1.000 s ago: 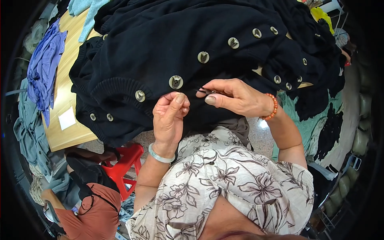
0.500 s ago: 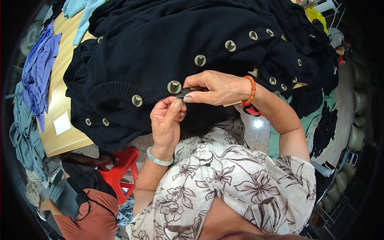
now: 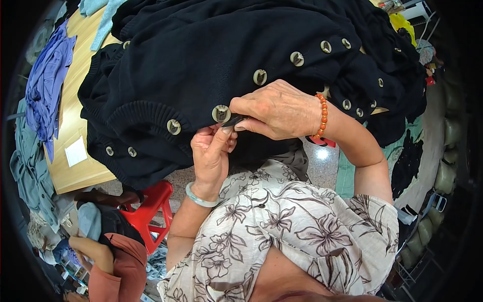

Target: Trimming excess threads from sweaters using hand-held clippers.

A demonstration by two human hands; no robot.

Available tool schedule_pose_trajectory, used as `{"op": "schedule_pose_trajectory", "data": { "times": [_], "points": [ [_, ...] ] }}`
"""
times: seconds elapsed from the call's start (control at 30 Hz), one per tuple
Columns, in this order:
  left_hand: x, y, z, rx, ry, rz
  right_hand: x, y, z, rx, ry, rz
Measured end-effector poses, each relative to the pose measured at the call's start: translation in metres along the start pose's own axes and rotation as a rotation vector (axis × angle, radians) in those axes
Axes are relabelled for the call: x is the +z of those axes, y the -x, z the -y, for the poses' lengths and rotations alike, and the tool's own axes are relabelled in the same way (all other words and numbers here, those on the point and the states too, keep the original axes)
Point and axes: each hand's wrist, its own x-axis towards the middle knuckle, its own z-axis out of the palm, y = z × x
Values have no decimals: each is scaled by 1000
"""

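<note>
Just before the flowered shirt [image 3: 261, 216], both hands are brought together over the near edge of the black knitwear [image 3: 186, 65]. The left hand [image 3: 209, 153] is closed in a pinch, with the thumb and forefinger pressed on the edge of the cloth, just below a large button [image 3: 221, 114]. Whether a thread is also held there is too small to be told. By the right hand [image 3: 287, 110], a slim dark tool [image 3: 233, 121] is gripped between thumb and bent fingers, and its tip is held beside the left thumb, near the button; its exact kind is hidden by the fingers.

The knitwear is spread in soft folds over the table [image 3: 80, 176], and its near edge is hung toward the lap. It is judged to be soft, limp and stretchy, not slippery, and rather heavy as a whole, so that it could be pulled down by its own weight. A hold is best taken at the edge close to the button, where the cloth can be kept taut; loops of the knit could be snagged by a sharp tip.

Farther left, a paper square [image 3: 76, 151] is laid on the table, and beyond it purple clothing [image 3: 48, 90] is heaped at the table's side.
</note>
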Motion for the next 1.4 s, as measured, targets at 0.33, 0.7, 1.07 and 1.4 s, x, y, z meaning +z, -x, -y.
{"op": "schedule_pose_trajectory", "data": {
  "times": [0.33,0.7,1.07,1.4],
  "points": [
    [1,2,-2,-41,-66,21,-6,2,1,-33,44,-10],
    [10,45,-54,290,-1162,259,21,71,-34,501,-447,-617],
    [14,-24,-41,919,-1646,95,52,32,-26,640,-1353,-939],
    [56,-13,-47,860,-1630,95,56,47,-22,390,-1464,-939]
  ]
}}
